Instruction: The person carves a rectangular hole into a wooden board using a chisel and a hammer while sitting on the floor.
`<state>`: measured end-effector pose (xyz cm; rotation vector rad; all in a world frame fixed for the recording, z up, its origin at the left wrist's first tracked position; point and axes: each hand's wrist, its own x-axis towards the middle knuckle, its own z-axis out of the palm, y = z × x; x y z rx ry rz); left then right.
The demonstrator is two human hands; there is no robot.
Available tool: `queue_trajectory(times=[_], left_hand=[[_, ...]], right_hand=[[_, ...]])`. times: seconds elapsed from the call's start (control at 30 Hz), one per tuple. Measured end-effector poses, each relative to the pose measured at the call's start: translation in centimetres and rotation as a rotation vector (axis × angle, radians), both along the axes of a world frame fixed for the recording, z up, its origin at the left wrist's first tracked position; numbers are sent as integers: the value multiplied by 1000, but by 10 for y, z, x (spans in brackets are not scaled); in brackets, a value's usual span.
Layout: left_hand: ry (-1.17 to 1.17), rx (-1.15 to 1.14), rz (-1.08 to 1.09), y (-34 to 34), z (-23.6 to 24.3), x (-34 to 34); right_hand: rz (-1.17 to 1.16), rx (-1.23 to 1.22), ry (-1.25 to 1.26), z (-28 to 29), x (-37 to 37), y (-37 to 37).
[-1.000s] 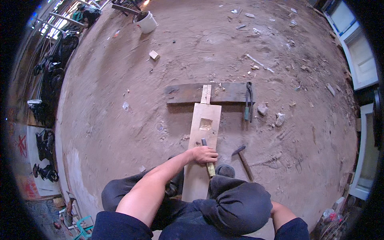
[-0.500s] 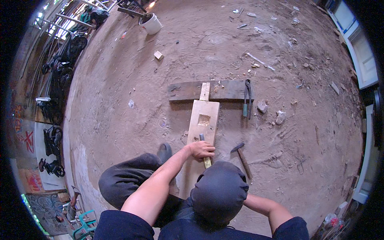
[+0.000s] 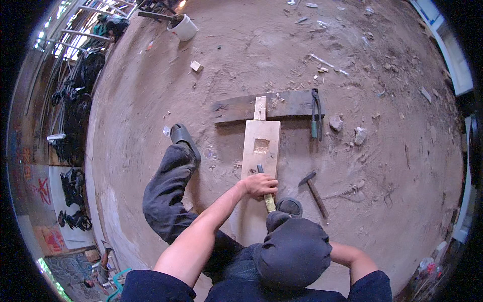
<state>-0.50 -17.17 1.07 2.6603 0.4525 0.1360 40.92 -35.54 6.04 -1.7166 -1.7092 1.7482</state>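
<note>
My left hand (image 3: 259, 185) is closed around a chisel (image 3: 270, 202) with a metal blade and a yellowish handle. It rests over the near part of a pale wooden board (image 3: 262, 132), which has a square recess cut in its face. A narrower tenon at the board's far end lies on a dark wooden beam (image 3: 236, 111). My right forearm (image 3: 347, 254) bends inward, but the right hand is hidden behind my dark cap (image 3: 292, 251). To the right of the board, a hammer (image 3: 316, 194) lies on the ground.
Green-handled pincers (image 3: 315, 118) lie across the beam's right end, beside several stones (image 3: 359, 136). A small wood block (image 3: 196, 66) and a white bucket (image 3: 183, 28) are farther off. My left shoe (image 3: 182, 136) is left of the board; another shoe (image 3: 289, 206) is by the chisel handle.
My left leg has stretched forward and to the left, and a second shoe has come into sight beside the chisel handle. My left hand keeps its hold on the chisel. The view has shifted slightly.
</note>
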Motion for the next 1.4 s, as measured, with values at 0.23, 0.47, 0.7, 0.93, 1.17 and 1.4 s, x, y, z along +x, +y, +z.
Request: queue_trajectory(times=[0.23, 0.47, 0.7, 0.93, 1.17, 1.4], left_hand=[[-30, -26, 9, 7, -5, 10], [-31, -28, -25, 9, 0, 8], [-57, -23, -7, 7, 7, 10], [-82, 86, -40, 12, -3, 12], [-39, -4, -48, 5, 5, 7], [-205, 119, 8, 1, 5, 4]], right_hand=[[-116, -41, -79, 15, 10, -27], [-129, -18, -1, 9, -29, -23], [-111, 60, 200, -11, -104, 20], [-193, 80, 362, -23, -158, 63], [-312, 612, 47, -46, -127, 111], [-154, 624, -405, -62, -89, 133]])
